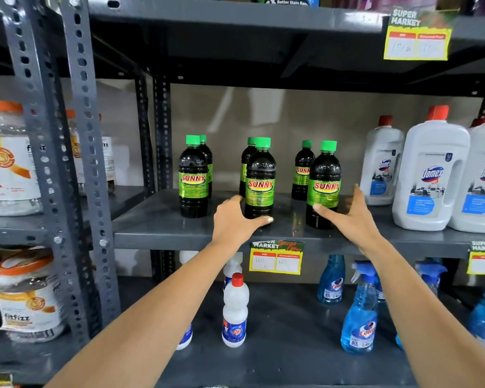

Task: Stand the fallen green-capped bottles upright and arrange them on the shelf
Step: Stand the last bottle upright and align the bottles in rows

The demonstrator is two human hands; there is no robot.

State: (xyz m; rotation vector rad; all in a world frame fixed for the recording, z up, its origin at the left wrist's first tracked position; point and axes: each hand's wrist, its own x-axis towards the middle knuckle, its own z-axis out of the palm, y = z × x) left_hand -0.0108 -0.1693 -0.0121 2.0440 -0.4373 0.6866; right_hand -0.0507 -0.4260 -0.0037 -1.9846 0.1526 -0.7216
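Several dark bottles with green caps and green SUNNY labels stand upright in three pairs on the grey middle shelf (163,228). The left front bottle (193,177), middle front bottle (260,177) and right front bottle (324,177) each have another close behind. My left hand (235,219) wraps the base of the middle front bottle, thumb across its front. My right hand (353,217) is spread beside the right front bottle, thumb on its lower front, fingers apart from its right side. No bottle lies on its side.
Large white Domex jugs (431,175) stand to the right on the same shelf. Price tags (275,260) hang from the shelf edge. Below are white bottles (235,312) and blue spray bottles (360,317). Jars (28,298) fill the left rack behind a perforated upright (84,163).
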